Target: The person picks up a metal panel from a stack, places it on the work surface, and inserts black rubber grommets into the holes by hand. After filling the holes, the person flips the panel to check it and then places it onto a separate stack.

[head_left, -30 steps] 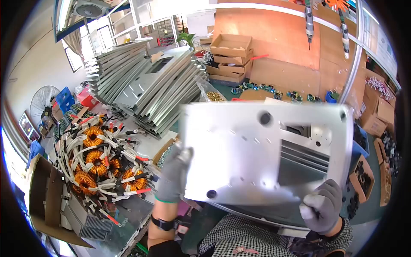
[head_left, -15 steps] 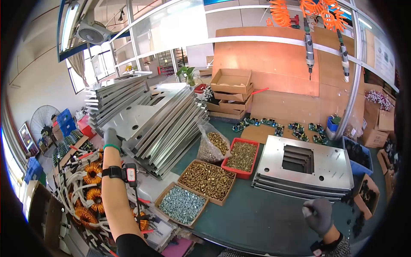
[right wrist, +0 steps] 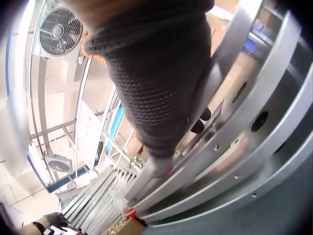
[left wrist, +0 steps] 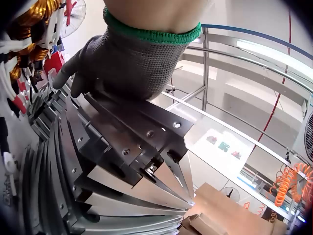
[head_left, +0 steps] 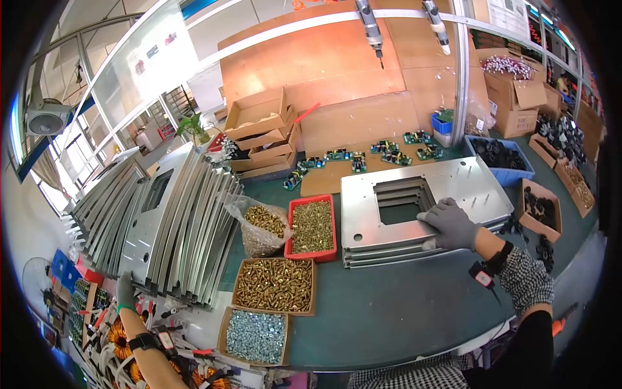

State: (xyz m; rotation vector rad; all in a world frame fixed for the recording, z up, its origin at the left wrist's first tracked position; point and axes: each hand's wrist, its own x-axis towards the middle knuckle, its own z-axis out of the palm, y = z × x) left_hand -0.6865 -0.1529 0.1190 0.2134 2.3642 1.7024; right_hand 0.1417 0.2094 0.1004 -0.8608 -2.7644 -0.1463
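My gloved left hand is at the near lower end of a large leaning stack of metal panels. In the left wrist view, the left hand lies against the panels' folded, holed edges. Two digits show beyond them; the others are hidden, so I cannot tell whether they grip a panel. To the right, my gloved right hand rests on the top metal panel of a flat stack, beside its square cutout. Its fingers extend across the surface, with the thumb low at the front edge.
A bag of brass parts, a red tray of small fasteners, and boxes of brass parts and silvery nuts stand between the stacks. Circuit boards lie behind. Copper coils crowd the left forearm. Powered screwdrivers hang overhead.
A panel held up by both hands a second ago is out of them, and the flat stack shows. My left hand has gone to the leaning stack; the right hand has moved onto the flat stack.
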